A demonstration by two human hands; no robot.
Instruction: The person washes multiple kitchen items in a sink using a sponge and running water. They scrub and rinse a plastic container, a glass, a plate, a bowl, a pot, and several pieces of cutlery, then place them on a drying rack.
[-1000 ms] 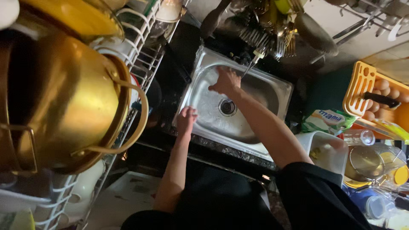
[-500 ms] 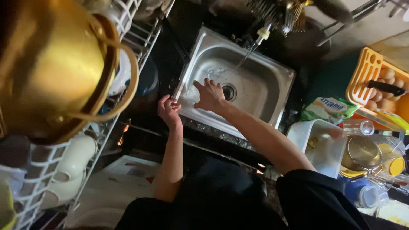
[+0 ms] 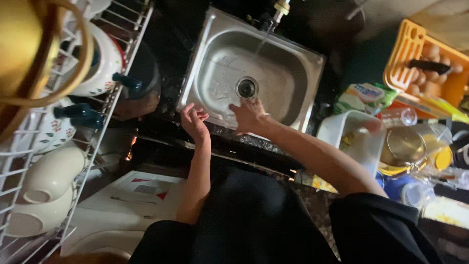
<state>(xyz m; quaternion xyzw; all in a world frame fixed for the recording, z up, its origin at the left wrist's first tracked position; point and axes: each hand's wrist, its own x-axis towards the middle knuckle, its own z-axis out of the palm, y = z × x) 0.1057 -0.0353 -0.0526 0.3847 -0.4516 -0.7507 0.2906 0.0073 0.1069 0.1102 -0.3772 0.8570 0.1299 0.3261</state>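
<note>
Seen from above: steel sink (image 3: pixel 293 73) in the upper middle of the frame, long axis running from upper left to lower right, slightly tilted, with the drain (image 3: pixel 246 87) near the centre of the basin. Thin stream of water falling from the tap (image 3: pixel 279 10) at the top edge, landing in the basin up and right of the drain. Right hand (image 3: pixel 248 115) over the near wall of the basin, just below the drain, fingers spread, palm down, grasping nothing. Left hand (image 3: pixel 194 120) at the lower left corner of the sink, at or just over the rim, fingers loosely curled, nothing between them either; contact with the rim not clear. Of the two, right hand nearer the drain and the water, left hand off to the left and outside the basin. Drain therefore straight up the frame from the right fingertips, close by; stream farther, up and to the right. Wire rack (image 3: pixel 97 112) with cups and bowls down the left side; white tub (image 3: pixel 337 129) and orange crate (image 3: pixel 405 54) at the right.
</note>
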